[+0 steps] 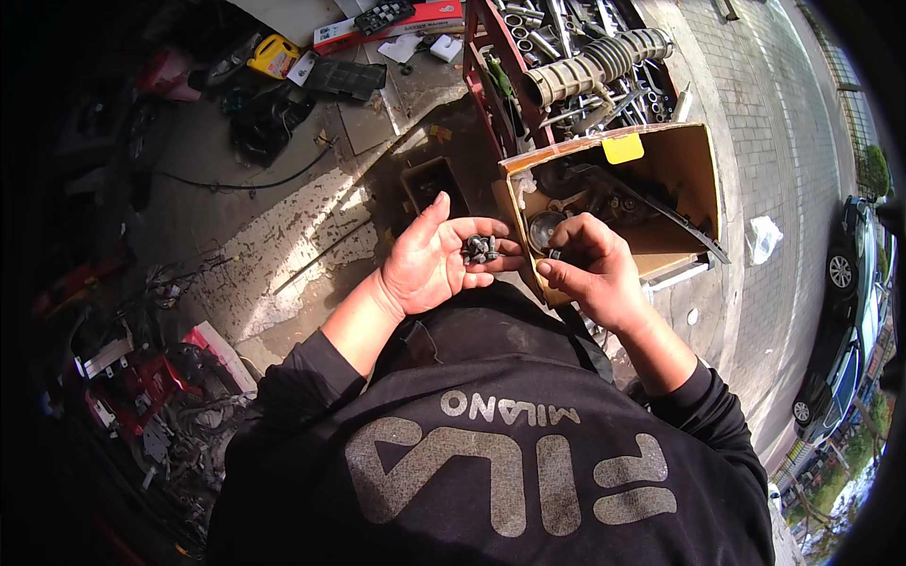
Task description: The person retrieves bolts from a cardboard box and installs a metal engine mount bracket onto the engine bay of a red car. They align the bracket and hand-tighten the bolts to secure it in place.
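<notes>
My left hand (429, 255) is turned palm up with its fingers stretched out. Several small dark bolts (479, 250) lie in a heap on those fingers. Close by on the right, my right hand (596, 271) pinches a small dark bolt (554, 254) between thumb and fingers, though the fingers partly cover it. Both hands are over the near left edge of an open cardboard box (675, 151). Inside the box are greasy metal parts, among them a round metal ring (545, 228) beside my right fingers and a long dark strip (651, 203).
Beyond the box stands a red metal tool tray (497, 85) full of wrenches and sockets, with a ribbed hose (604, 66) across it. A small dark bin (434, 179) is beyond my left hand. Engine parts (179, 424) pile up at left. Cars (840, 311) are at far right.
</notes>
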A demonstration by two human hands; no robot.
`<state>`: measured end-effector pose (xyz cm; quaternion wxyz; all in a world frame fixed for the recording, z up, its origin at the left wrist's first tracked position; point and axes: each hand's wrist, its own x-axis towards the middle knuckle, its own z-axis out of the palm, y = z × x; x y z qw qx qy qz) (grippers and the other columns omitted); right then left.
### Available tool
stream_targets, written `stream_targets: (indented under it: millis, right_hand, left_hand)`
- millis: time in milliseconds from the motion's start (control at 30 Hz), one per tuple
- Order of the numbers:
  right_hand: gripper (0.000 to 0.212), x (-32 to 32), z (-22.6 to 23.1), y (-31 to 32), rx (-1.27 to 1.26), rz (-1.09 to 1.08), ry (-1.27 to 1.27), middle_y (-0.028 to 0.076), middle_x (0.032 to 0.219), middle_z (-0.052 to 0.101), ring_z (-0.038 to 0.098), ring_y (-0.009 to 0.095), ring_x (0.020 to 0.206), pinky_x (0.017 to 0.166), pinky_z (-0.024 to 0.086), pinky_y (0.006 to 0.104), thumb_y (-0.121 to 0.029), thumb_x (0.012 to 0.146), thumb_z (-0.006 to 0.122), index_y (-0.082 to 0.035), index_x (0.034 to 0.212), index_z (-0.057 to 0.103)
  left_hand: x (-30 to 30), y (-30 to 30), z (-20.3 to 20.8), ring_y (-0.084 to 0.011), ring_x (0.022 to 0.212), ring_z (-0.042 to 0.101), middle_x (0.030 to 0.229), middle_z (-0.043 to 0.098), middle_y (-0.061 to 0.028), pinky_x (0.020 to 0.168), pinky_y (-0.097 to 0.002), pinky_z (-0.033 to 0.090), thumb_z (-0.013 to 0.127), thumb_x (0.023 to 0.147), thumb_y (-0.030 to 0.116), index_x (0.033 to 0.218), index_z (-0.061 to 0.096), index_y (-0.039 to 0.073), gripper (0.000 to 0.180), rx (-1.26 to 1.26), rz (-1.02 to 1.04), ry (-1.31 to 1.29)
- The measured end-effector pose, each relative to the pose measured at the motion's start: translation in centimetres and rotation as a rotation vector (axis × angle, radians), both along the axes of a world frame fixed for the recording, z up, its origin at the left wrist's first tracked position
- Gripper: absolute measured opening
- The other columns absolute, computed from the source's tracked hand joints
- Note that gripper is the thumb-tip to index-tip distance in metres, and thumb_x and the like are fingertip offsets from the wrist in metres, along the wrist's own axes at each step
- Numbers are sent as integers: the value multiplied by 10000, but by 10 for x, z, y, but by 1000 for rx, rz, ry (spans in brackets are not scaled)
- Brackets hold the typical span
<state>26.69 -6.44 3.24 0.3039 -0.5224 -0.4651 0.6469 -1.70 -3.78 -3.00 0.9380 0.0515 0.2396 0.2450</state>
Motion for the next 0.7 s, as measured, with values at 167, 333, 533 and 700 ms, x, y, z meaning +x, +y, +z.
stream_targets:
  millis: [167, 333, 533, 700]
  right_hand:
    - [267, 0, 5, 0, -241, -45, 383, 76, 1041, 758, 723, 135, 871, 742, 588, 273, 46, 1020, 773, -52, 1162, 569]
    - [274, 0, 13, -1, -299, -38, 551, 185, 1235, 796, 813, 247, 1025, 840, 675, 339, 55, 1038, 736, -50, 1211, 551]
    - [268, 1, 16, -4, -323, -48, 585, 189, 1248, 791, 814, 251, 999, 829, 678, 343, 47, 1044, 732, -53, 1221, 557]
    - [263, -5, 25, -3, -317, -6, 485, 180, 1169, 807, 809, 234, 935, 795, 673, 332, 28, 1038, 753, -43, 1229, 587]
  left_hand:
    - [1, -2, 0, -324, 1309, 719, 1412, 719, -175, 1025, -423, 612, 398, 1159, 669, 1476, 613, -17, 786, 45, 14, 28]
    - [4, -4, -3, -285, 1225, 749, 1348, 740, -152, 1019, -421, 619, 468, 1175, 556, 1457, 609, -14, 651, 61, 19, 53]
    - [2, -10, -1, -290, 1140, 768, 1237, 748, -137, 1004, -448, 629, 512, 1176, 450, 1384, 649, 26, 492, 72, 64, 125]
    - [-8, -25, 7, -126, 748, 678, 911, 702, -18, 678, -275, 585, 733, 1092, 246, 1047, 718, 83, 170, 81, 102, 336]
